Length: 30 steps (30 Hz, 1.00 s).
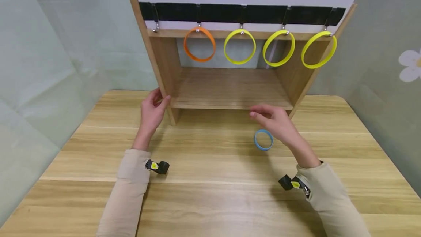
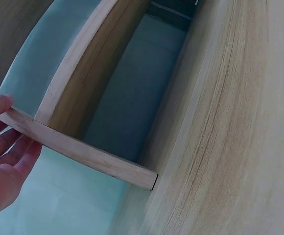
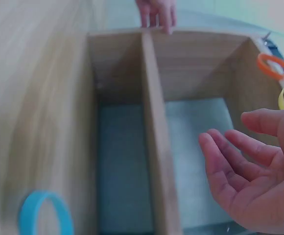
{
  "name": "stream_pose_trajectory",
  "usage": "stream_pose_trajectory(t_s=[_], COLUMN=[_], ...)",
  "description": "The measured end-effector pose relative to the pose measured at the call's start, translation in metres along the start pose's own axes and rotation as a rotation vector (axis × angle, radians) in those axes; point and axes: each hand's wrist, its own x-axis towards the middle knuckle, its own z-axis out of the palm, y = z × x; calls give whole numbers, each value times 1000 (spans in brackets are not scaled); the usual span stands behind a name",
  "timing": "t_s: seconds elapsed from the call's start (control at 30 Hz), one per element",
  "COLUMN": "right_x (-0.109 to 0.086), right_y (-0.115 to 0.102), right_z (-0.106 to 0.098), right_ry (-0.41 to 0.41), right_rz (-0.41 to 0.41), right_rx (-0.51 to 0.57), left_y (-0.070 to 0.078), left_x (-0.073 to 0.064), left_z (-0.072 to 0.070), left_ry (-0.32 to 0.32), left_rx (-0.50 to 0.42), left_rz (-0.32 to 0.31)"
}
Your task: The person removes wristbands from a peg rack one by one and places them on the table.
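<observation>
A wooden shelf [image 1: 230, 87] stands at the back of the table. My left hand [image 1: 152, 107] grips the front edge of its left side panel [image 2: 83, 149], thumb on one face and fingers round the other. My right hand [image 1: 274, 121] hovers in front of the shelf board's right part, fingers loosely bent and holding nothing, as the right wrist view [image 3: 249, 171] also shows. Just below it in the head view, a blue ring [image 1: 255, 142] lies on the table.
Metal hooks on the black strip [image 1: 220, 13] along the shelf's top carry an orange ring [image 1: 185, 48] and three yellow rings [image 1: 227, 54]. The leftmost hook [image 1: 156, 28] bears no ring. A pale curtain [image 1: 49, 46] hangs behind the wooden table [image 1: 210, 200].
</observation>
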Motion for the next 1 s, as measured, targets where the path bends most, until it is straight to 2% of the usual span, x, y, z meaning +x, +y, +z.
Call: stream_pose_trajectory(t_s=[0.2, 0.47, 0.7, 0.8, 1.0], right_x=[13, 37, 60, 70, 83], right_y=[-25, -63, -88, -96, -107], right_z=[7, 16, 27, 34, 47], right_ry=[10, 47, 66, 80, 159], right_rz=[-18, -79, -148, -147, -131], right_rx=[73, 323, 437, 485, 577], left_y=[1, 0, -3, -2, -2], left_x=[-1, 0, 1, 1, 0], left_z=[0, 0, -2, -3, -2], left_ry=[-6, -12, -5, 2, -17], left_rx=[-7, -19, -30, -32, -39], left_rz=[-21, -34, -23, -15, -23])
